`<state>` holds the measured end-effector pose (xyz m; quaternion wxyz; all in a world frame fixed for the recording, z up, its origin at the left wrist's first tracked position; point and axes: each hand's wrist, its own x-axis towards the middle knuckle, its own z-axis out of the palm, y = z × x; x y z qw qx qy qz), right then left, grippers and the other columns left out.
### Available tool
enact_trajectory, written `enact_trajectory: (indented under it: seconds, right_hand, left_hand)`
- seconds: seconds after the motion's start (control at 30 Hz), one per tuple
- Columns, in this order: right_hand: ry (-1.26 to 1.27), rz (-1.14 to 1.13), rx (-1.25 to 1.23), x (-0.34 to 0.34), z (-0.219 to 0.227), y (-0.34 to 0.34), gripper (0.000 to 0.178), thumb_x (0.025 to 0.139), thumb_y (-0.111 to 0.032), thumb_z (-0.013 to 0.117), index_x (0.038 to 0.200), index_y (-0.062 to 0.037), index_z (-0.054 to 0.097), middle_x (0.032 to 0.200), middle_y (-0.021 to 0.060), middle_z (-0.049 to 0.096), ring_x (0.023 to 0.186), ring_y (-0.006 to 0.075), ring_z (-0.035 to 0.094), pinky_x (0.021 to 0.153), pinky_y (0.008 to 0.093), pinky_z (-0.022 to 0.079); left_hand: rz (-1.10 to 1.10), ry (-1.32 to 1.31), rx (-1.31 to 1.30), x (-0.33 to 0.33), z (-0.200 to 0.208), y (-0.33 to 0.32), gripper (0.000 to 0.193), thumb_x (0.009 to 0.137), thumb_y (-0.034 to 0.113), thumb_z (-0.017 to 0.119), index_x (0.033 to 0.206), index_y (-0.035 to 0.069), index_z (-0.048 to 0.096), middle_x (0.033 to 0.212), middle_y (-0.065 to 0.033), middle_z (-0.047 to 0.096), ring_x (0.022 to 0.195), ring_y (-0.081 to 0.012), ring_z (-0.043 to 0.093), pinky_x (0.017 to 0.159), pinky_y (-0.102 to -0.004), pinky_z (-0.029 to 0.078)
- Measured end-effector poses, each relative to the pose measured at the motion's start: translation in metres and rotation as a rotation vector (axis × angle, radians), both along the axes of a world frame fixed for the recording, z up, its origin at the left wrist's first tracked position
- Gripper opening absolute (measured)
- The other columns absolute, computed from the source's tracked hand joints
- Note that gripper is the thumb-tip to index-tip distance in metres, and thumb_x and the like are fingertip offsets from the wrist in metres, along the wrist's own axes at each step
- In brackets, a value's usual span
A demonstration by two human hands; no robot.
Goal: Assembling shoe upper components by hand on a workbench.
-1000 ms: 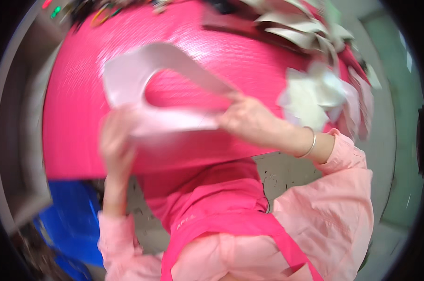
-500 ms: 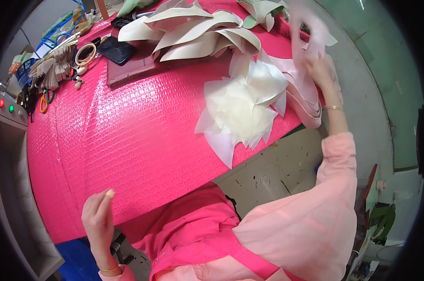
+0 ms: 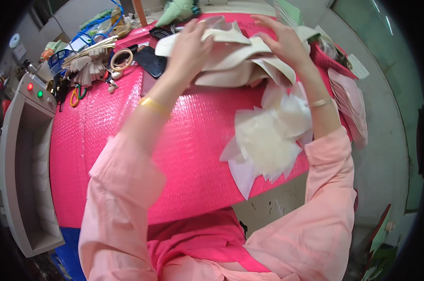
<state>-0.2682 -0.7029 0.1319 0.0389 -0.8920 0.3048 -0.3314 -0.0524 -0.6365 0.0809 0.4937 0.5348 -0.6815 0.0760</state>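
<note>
Several cream curved sheet pieces (image 3: 230, 58) lie in a loose pile toward the back of the pink-covered table. My left hand (image 3: 193, 47) reaches over the left part of this pile, its fingers extended across the pieces, with no firm grip visible. At the pile's right end is my right hand (image 3: 287, 44), thumb and fingers spread and nothing between them. Nearer to me, a stack of thin, pale translucent pointed sheets (image 3: 268, 140) rests fanned out on the table.
A black phone (image 3: 150, 62), a wooden ring (image 3: 122, 60) and scissors (image 3: 74, 97) lie at the left. Pale pink layered pieces (image 3: 350, 105) hang at the right edge, beside a pink basket (image 3: 327, 58). A grey machine (image 3: 15, 154) with red and green lights stands far left.
My left hand has gone from the table's near left edge up to the cream pile. My right hand has left the pink pieces and moved over to the pile. The view has shifted.
</note>
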Motion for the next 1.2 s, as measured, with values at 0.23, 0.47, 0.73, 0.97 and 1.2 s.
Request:
enact_trajectory:
  seconds: [0.23,0.47,0.73,0.97,1.2]
  right_hand:
    - [-0.070,-0.138,0.364,0.018,-0.040,-0.135,0.045,0.070,-0.001,0.042,0.114,-0.0034,0.048,0.115,0.0139,0.053,0.108,0.0259,0.051,0.092,0.0326,0.039]
    - [0.087,0.157,0.145,0.040,-0.046,-0.124,0.057,0.068,0.003,0.041,0.124,-0.0053,0.040,0.125,0.0114,0.046,0.118,0.0223,0.042,0.104,0.0309,0.023]
    - [0.213,0.438,0.101,0.042,-0.022,-0.048,0.009,0.055,0.006,0.043,0.061,-0.0016,0.042,0.059,0.0086,0.042,0.073,0.0240,0.052,0.099,0.0409,0.033]
    - [0.041,0.619,-0.193,0.089,-0.019,0.010,0.022,0.057,0.004,0.057,0.078,-0.0028,0.057,0.096,0.0069,0.056,0.100,0.0233,0.051,0.098,0.0380,0.036]
    - [0.194,0.867,-0.267,0.153,-0.041,0.068,0.039,0.059,0.009,0.053,0.095,-0.0054,0.058,0.116,0.0090,0.050,0.108,0.0256,0.047,0.096,0.0371,0.036]
  left_hand:
    - [-0.036,0.076,0.517,-0.048,0.004,-0.129,0.043,0.082,0.029,0.049,0.107,-0.007,0.048,0.095,-0.0262,0.058,0.091,-0.0355,0.057,0.080,-0.0427,0.045]
    - [0.328,-0.141,0.698,0.020,-0.001,-0.166,0.035,0.074,0.027,0.062,0.096,-0.001,0.061,0.097,-0.0182,0.061,0.091,-0.0317,0.059,0.078,-0.0369,0.048]
    - [-0.178,0.314,0.818,0.055,0.012,-0.147,0.021,0.072,0.017,0.063,0.084,-0.001,0.065,0.069,-0.0095,0.063,0.062,-0.0153,0.062,0.062,-0.0281,0.050]
    - [0.141,0.007,-0.130,0.086,0.058,-0.017,0.027,0.068,0.014,0.058,0.092,0.001,0.058,0.079,-0.0149,0.063,0.070,-0.0238,0.063,0.065,-0.0329,0.048]
    - [0.024,0.381,0.686,0.136,0.009,-0.029,0.038,0.073,0.030,0.065,0.087,-0.004,0.063,0.067,-0.0060,0.062,0.055,-0.0156,0.059,0.050,-0.0300,0.047]
